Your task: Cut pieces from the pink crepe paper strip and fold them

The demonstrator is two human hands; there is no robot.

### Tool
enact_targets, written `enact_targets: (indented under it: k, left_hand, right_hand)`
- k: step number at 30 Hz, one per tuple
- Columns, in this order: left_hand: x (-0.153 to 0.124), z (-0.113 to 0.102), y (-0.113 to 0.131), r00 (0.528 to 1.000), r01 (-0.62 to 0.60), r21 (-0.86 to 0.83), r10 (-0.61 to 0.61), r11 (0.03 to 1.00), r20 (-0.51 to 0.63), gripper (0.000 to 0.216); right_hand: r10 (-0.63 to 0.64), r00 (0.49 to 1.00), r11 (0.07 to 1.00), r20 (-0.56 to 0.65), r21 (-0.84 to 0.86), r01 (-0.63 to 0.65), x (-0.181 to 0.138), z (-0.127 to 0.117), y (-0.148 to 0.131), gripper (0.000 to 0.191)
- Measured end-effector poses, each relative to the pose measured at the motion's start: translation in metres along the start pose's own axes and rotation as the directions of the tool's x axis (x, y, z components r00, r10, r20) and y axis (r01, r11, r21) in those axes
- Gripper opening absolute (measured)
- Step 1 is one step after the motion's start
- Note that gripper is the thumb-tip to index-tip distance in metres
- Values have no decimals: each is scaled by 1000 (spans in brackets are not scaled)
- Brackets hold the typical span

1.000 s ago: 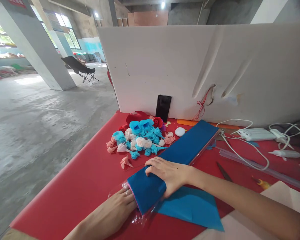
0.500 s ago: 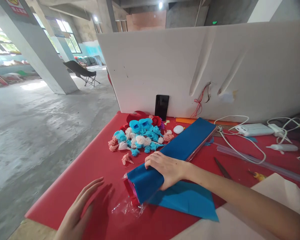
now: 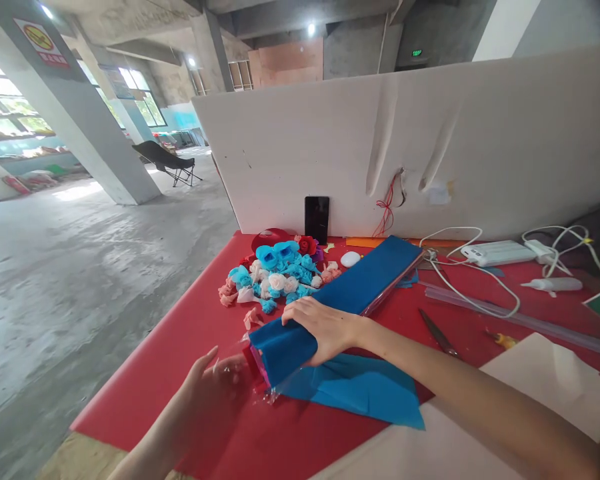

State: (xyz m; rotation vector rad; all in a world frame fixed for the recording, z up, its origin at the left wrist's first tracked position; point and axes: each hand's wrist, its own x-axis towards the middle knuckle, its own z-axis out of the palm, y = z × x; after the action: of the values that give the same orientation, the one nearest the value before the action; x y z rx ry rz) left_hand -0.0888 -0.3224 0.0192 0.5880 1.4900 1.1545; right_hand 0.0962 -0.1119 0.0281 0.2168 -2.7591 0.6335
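Note:
A long folded stack of dark blue crepe paper (image 3: 375,270) lies slantwise on the table, with red and pink layers at its near end. My right hand (image 3: 325,327) is closed over its near part, fingers across the top. Clear plastic film (image 3: 269,398) sticks out around that end. Beside it is my left hand (image 3: 217,380), thumb raised apart from the fingers, which are blurred and seem to touch or lie behind the film. A lighter blue paper sheet (image 3: 365,390) spreads flat under my right forearm.
Paper flowers (image 3: 280,273) are heaped left of the stack. Behind stand a phone (image 3: 317,219) and a white panel (image 3: 300,147). To the right lie scissors (image 3: 437,332), a power strip (image 3: 497,253) with cables, a glue bottle (image 3: 555,285) and pale paper (image 3: 555,373).
My left hand has moved right and up to the plastic film at the stack's near end. My right hand keeps its hold on the stack. The camera view has shifted slightly.

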Motion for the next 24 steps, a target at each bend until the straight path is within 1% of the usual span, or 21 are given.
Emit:
enact_targets:
  k: [1, 2, 4, 5, 6, 7, 8, 10, 11, 13, 16, 18, 19, 20, 21, 22, 23, 24]
  left_hand:
    - [1, -2, 2, 998, -54, 121, 52, 991, 23, 43]
    - [2, -3, 3, 997, -81, 152, 78, 985, 28, 48]
    - [7, 1, 1, 989, -145, 81, 144, 986, 22, 51]
    - [10, 7, -1, 981, -193, 0, 193, 981, 15, 49]
    - [13, 15, -3, 970, -240, -89, 243, 967, 25, 45]
    - [16, 26, -6, 958, -268, -154, 280, 951, 59, 41]
    - [18, 37, -9, 949, -294, -176, 309, 939, 65, 40]
    - [22, 62, -11, 937, -317, -196, 338, 928, 88, 45]
    - [23, 73, -11, 930, -340, -225, 362, 913, 67, 47]
    - [23, 91, -9, 937, -331, -272, 350, 904, 23, 44]
    - [24, 104, -6, 934, -357, -263, 343, 896, -100, 34]
    - [27, 106, -5, 924, -380, -224, 357, 898, -137, 31]
    - [28, 106, -4, 921, -385, -208, 363, 899, -141, 30]
    - [29, 106, -3, 919, -390, -198, 367, 899, -140, 31]
    - [30, 106, -3, 918, -392, -193, 370, 899, -140, 30]
    - [30, 106, -1, 918, -393, -189, 372, 900, -139, 30]
    - [30, 106, 1, 918, -394, -188, 373, 900, -137, 29]
    - [29, 105, 2, 918, -394, -184, 375, 900, -132, 28]
  right_hand:
    - [8, 1000, 1000, -18, 15, -8, 1, -4, -1, 70]
    - [15, 999, 999, -37, 29, -14, 3, -9, -3, 69]
    - [22, 997, 999, -79, 50, -18, 6, -21, -6, 67]
    - [24, 995, 998, -98, 56, -18, 9, -27, -8, 66]
    - [25, 993, 998, -115, 61, -18, 11, -32, -10, 65]
    - [26, 991, 998, -129, 65, -17, 13, -36, -11, 65]
    - [28, 990, 998, -139, 67, -19, 15, -39, -12, 65]
    - [30, 990, 998, -141, 56, -22, 19, -40, -12, 65]
    - [25, 992, 999, -126, 41, -20, 21, -38, -11, 66]
    - [16, 997, 1000, -75, -4, -16, 23, -32, -9, 70]
    - [28, 1000, 997, 1, -72, -28, 24, -24, -9, 76]
    - [29, 1000, 998, -8, -50, -29, 19, -23, -12, 78]
    - [33, 999, 999, -38, 5, -33, 14, -25, -13, 77]
    - [88, 991, 991, -102, 106, -77, 8, -28, -13, 73]
    - [203, 962, 958, -183, 239, -157, 0, -32, -11, 66]
    - [355, 901, 890, -249, 384, -245, -11, -37, -8, 56]
    - [578, 765, 749, -286, 557, -358, -23, -42, -3, 45]
    - [720, 633, 634, -285, 640, -433, -36, -48, 4, 36]
